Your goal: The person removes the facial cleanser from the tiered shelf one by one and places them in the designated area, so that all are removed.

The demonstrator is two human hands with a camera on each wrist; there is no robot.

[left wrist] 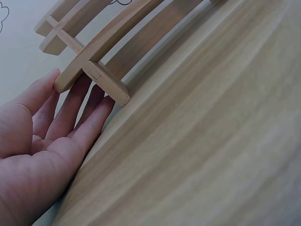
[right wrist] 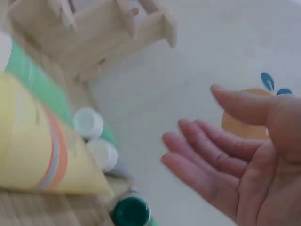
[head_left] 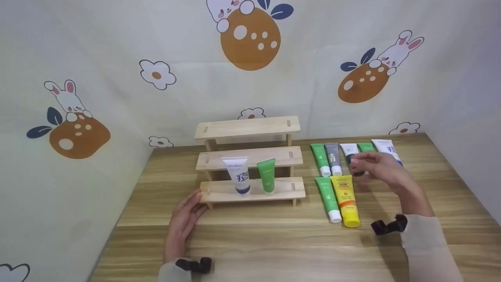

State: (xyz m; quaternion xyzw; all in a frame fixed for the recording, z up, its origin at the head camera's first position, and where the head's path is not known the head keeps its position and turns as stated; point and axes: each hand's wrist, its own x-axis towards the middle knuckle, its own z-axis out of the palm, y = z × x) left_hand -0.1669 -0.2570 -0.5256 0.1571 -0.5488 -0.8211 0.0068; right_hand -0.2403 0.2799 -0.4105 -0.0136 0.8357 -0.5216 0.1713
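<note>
Sleeve (head_left: pixel 430 250) cropped, the right hand (head_left: pixel 387 172), grip apart, partly hides a dark-capped tube (head_left: pixel 349 149); left hand (head_left: pixel 183 217) clamps the stand (head_left: pixel 250 127).

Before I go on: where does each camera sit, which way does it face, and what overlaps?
Head: worn on the head, facing forward and down at the wooden stand and tubes; left hand, right hand and sleeves show.
Left wrist: on that wrist, facing the wooden stand's end; only the left hand shows, gripping it.
Right wrist: on that wrist, facing the yellow tube and patterned backdrop; only the right hand shows.
Shared by head and right wrist: the yellow tube.
</note>
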